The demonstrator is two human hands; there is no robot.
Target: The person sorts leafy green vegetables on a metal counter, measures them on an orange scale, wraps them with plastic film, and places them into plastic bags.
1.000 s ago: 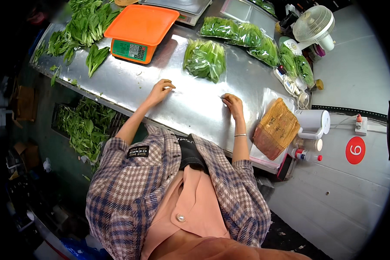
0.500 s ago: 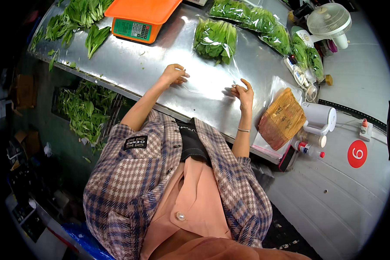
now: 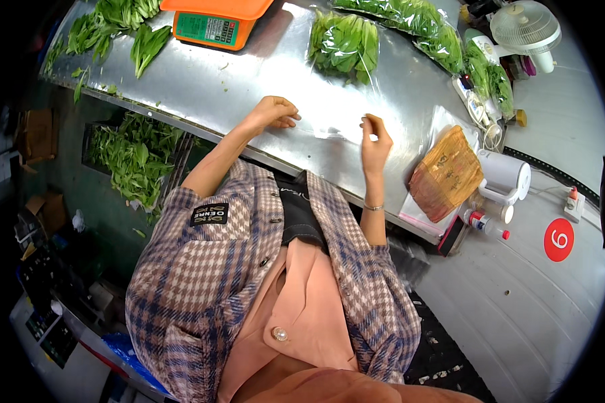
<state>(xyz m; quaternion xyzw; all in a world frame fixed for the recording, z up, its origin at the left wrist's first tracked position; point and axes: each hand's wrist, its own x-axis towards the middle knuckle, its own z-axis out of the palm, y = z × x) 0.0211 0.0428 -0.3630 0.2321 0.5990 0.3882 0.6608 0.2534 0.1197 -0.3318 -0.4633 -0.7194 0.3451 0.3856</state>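
A clear plastic bag of leafy greens (image 3: 343, 43) lies on the metal table, its leaves toward the far side. The bag's transparent loose end (image 3: 337, 129) stretches toward me and is hard to make out against the glare. My left hand (image 3: 275, 113) is closed in a pinch at the left side of that film. On its right side, my right hand (image 3: 376, 138) pinches the other corner, fingers bent and thumb pressed in. Both hands hover just over the tabletop, apart from each other.
An orange scale (image 3: 212, 27) stands at the far left beside loose greens (image 3: 148, 48). More bagged greens (image 3: 444, 46) line the far right. A wooden block (image 3: 447, 173) rests on plastic sheets at the right edge, near a white fan (image 3: 524, 27). A crate of greens (image 3: 138, 151) sits below the table.
The view has shifted slightly, so the table's things appear a little higher and further right. My hands have come slightly closer together, and the film between them shows more.
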